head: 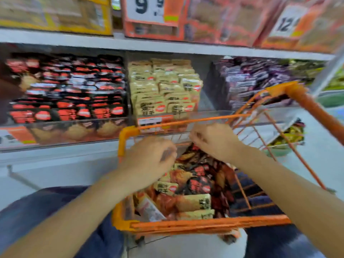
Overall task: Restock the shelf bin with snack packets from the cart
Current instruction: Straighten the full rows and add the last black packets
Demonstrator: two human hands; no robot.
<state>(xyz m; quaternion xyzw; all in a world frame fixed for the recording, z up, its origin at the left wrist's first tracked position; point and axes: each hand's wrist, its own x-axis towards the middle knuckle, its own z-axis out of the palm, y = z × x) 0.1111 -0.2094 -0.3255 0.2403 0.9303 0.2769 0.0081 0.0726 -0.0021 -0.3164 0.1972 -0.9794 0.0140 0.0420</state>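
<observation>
Two hands, left (149,161) and right (214,140), over one cart (204,225).

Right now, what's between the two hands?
In the head view, the gap between the left hand and right hand shows the orange cart and its snack packets below.

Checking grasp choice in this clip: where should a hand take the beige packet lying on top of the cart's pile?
Probably by the beige packet's upper long edge, coming from above: it lies flat and exposed on the pile, while the cart rim blocks any sideways approach.
</observation>
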